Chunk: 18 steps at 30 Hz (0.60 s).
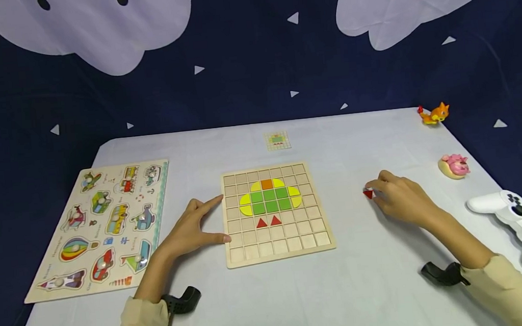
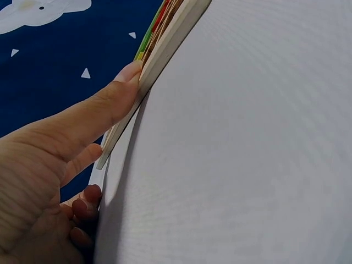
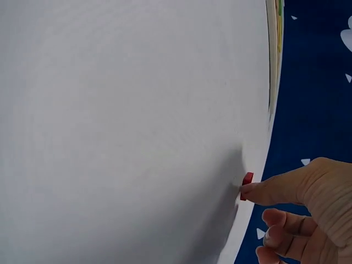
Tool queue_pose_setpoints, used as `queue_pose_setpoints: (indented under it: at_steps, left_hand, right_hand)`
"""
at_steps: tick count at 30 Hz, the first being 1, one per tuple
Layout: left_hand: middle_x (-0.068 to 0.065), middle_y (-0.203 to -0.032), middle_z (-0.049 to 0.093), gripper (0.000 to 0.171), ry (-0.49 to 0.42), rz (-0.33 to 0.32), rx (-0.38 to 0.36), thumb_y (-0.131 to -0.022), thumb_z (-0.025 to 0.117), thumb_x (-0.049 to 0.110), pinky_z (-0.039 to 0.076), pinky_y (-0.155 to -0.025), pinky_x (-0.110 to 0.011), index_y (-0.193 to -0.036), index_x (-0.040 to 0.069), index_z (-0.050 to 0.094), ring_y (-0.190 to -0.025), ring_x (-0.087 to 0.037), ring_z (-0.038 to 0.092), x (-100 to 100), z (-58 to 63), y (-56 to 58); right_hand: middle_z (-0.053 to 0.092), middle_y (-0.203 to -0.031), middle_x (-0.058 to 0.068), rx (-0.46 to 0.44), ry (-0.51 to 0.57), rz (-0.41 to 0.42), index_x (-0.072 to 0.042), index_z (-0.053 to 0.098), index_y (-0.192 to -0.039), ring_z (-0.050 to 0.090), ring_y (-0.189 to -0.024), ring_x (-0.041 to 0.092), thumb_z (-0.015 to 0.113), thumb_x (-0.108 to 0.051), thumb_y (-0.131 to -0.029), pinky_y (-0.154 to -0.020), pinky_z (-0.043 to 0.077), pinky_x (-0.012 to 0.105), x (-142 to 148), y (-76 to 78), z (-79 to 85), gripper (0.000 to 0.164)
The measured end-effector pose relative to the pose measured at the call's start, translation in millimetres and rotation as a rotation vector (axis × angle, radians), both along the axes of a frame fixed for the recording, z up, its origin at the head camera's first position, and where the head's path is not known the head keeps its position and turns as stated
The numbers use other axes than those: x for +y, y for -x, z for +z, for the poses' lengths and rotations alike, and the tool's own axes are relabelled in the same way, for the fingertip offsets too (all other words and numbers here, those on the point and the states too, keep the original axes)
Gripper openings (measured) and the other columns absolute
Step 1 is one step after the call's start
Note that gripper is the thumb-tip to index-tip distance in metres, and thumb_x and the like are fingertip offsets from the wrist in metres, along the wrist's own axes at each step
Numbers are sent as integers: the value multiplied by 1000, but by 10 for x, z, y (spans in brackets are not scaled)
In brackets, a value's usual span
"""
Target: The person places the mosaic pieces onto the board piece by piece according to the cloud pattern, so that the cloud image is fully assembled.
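A square wooden grid board (image 1: 274,251) lies mid-table, holding green square tiles (image 1: 269,194), an orange square (image 1: 267,184) and yellow rounded pieces (image 1: 294,196). Two red triangles (image 1: 268,222) sit in a row below the green ones. My left hand (image 1: 190,230) touches the board's left edge, thumb and index finger spread apart and fairly straight. Off to the board's right, my right hand (image 1: 402,198) pinches a red triangle piece (image 1: 369,193) between thumb and finger, low over the white cloth. In the right wrist view this red piece (image 3: 247,186) shows at the thumb tip.
Behind the board lies a small pattern card (image 1: 277,140). A wooden vehicle puzzle (image 1: 121,194) lies on the left. Along the right side are an orange toy figure (image 1: 435,114), a pink toy figure (image 1: 454,166) and a white game controller (image 1: 519,224).
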<state>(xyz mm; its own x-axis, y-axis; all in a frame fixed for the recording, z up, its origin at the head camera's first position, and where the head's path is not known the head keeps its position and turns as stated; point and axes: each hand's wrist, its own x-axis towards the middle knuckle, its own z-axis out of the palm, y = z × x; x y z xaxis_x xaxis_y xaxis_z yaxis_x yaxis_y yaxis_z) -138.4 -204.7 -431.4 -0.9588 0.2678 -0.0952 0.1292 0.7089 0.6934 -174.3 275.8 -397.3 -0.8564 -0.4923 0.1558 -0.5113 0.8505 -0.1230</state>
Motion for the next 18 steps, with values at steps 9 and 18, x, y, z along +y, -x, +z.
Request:
queue_pose_setpoints:
  at_steps: [9, 18]
  left_hand:
    - [-9, -102, 41, 104, 7, 7, -10, -67, 91, 44, 36, -83, -37, -153, 19, 40, -91, -22, 42, -3, 3, -9]
    - [-9, -102, 41, 104, 8, 6, -6, -66, 91, 44, 35, -83, -37, -153, 20, 40, -90, -22, 42, -6, 1, 2]
  right_hand:
    - [56, -87, 7, 15, 33, -3, -5, 75, -105, 49, -65, 13, 78, -6, -80, -53, 39, 33, 11, 33, -20, 25]
    - [55, -87, 5, -7, 55, 2, -7, 77, -102, 47, -66, 11, 79, -10, -82, -53, 38, 31, 3, 75, -40, 20]
